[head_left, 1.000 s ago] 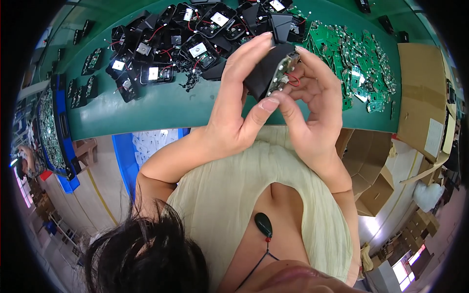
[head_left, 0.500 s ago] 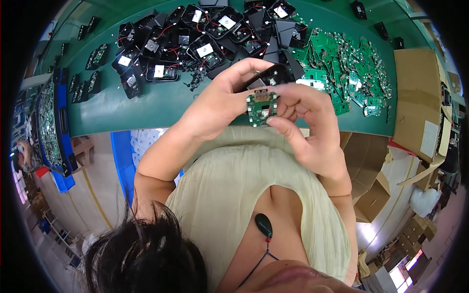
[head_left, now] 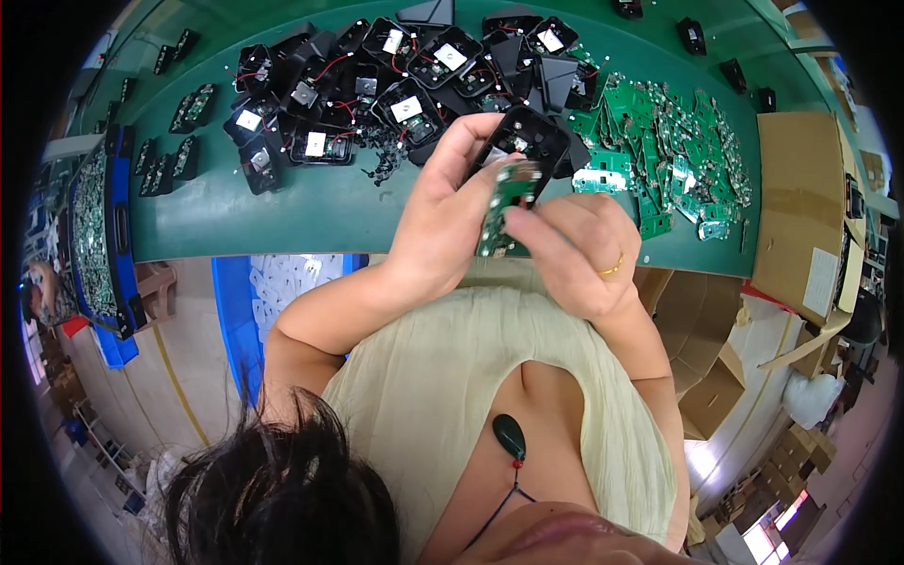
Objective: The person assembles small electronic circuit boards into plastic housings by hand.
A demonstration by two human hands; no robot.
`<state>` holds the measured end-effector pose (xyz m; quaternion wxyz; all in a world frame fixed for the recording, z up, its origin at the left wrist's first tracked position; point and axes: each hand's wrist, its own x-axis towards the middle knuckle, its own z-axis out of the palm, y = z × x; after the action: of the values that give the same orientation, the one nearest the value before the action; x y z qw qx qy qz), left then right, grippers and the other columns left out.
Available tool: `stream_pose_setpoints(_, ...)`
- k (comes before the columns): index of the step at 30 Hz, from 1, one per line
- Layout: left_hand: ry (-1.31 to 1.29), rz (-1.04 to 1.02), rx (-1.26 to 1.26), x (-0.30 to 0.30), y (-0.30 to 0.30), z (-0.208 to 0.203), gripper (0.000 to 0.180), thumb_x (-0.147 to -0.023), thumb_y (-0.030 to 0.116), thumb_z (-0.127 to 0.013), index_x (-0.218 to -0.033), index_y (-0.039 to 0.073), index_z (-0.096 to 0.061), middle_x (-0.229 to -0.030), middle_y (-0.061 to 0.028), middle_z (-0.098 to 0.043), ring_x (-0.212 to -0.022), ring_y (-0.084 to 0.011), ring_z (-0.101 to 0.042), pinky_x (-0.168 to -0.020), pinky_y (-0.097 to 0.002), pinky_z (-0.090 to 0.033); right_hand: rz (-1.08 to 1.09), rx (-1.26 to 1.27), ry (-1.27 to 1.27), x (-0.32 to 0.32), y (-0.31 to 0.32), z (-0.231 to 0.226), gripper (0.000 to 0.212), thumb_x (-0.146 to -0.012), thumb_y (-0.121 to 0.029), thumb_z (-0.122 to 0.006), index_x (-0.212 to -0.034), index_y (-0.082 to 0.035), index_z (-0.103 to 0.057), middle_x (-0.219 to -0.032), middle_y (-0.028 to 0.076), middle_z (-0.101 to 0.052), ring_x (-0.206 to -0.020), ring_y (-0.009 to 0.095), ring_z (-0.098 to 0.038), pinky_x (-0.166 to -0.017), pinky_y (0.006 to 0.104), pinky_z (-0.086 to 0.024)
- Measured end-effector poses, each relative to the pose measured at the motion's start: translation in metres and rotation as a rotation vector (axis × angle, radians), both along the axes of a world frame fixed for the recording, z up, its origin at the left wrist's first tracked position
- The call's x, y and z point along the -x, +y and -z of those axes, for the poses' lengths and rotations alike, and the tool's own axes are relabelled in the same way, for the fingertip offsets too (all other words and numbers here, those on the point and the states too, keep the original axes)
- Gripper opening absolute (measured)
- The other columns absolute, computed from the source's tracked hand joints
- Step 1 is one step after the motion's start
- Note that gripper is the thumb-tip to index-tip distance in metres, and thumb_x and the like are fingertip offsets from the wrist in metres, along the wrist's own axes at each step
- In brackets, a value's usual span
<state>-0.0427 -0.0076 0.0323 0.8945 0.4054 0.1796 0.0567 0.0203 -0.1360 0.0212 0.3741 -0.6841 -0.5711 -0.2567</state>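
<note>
My left hand (head_left: 443, 221) grips a black plastic housing (head_left: 524, 137) from below, held above the near edge of the green table (head_left: 282, 207). My right hand (head_left: 572, 250), with a gold ring on one finger, pinches a small green circuit board (head_left: 504, 205) that stands on edge against the housing. Both hands meet in front of my chest. Whether the board sits inside the housing I cannot tell.
A heap of black housings with red wires (head_left: 377, 85) covers the table's far middle. Loose green circuit boards (head_left: 678, 155) lie to the right. A cardboard box (head_left: 800, 207) stands at right, a blue tray of boards (head_left: 94, 235) at left, a blue bin (head_left: 245, 311) below.
The hands have shifted slightly forward over the table. The circuit board has turned from lying flat to standing on edge, and the black housing has tilted up behind it.
</note>
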Motion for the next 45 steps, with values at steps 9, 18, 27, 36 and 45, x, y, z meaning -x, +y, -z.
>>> stream_pose_setpoints(9,-0.164,0.140,-0.106,-0.001,0.001,0.004,0.041,-0.096,0.027,-0.038,-0.130,0.004,-0.030,-0.113,-0.0027,-0.047,-0.101,-0.0088,-0.043,-0.087,-0.0252,-0.036,0.152,-0.161,0.231,-0.018,0.008,-0.004,0.023,-0.062,0.005,-0.069,-0.082,-0.004,-0.059,-0.075,0.006,-0.053,-0.062,0.020,-0.052,-0.049,0.0271,-0.041)
stream_pose_setpoints(18,-0.198,0.173,-0.202,0.000,0.001,0.016,0.042,-0.096,0.028,-0.036,-0.129,0.003,-0.030,-0.119,-0.0073,-0.046,-0.110,-0.0146,-0.045,-0.093,-0.0326,-0.037,0.140,-0.097,0.166,-0.019,0.006,0.000,0.030,-0.055,0.008,-0.067,-0.082,-0.003,-0.059,-0.077,0.006,-0.053,-0.063,0.020,-0.051,-0.049,0.0272,-0.041)
stream_pose_setpoints(27,-0.234,0.176,-0.335,0.009,0.001,0.014,0.042,-0.094,0.025,-0.042,-0.127,0.001,-0.031,-0.122,-0.0090,-0.044,-0.109,-0.0143,-0.045,-0.093,-0.0303,-0.036,0.052,-0.067,0.103,-0.020,0.002,0.001,0.028,-0.056,0.004,-0.061,-0.083,-0.002,-0.059,-0.079,0.007,-0.053,-0.062,0.021,-0.051,-0.049,0.0282,-0.041)
stream_pose_setpoints(36,-0.207,0.049,-0.461,-0.002,0.011,0.013,0.034,-0.087,0.004,-0.050,-0.119,0.000,-0.039,-0.112,-0.0088,-0.048,-0.100,-0.0126,-0.048,-0.084,-0.0249,-0.041,0.026,-0.058,0.248,-0.020,0.008,-0.003,0.029,-0.061,-0.010,-0.067,-0.088,-0.007,-0.059,-0.084,0.007,-0.055,-0.075,0.024,-0.055,-0.062,0.0343,-0.045)
stream_pose_setpoints(45,-0.214,-0.129,-0.471,-0.019,-0.009,0.014,0.026,-0.091,0.007,-0.045,-0.116,0.001,-0.043,-0.107,-0.0076,-0.050,-0.094,-0.0145,-0.049,-0.083,-0.0284,-0.040,-0.194,-0.362,1.007,-0.004,0.005,0.018,0.041,-0.085,-0.010,-0.055,-0.123,-0.001,-0.043,-0.114,0.010,-0.043,-0.099,0.016,-0.048,-0.079,0.0274,-0.045)
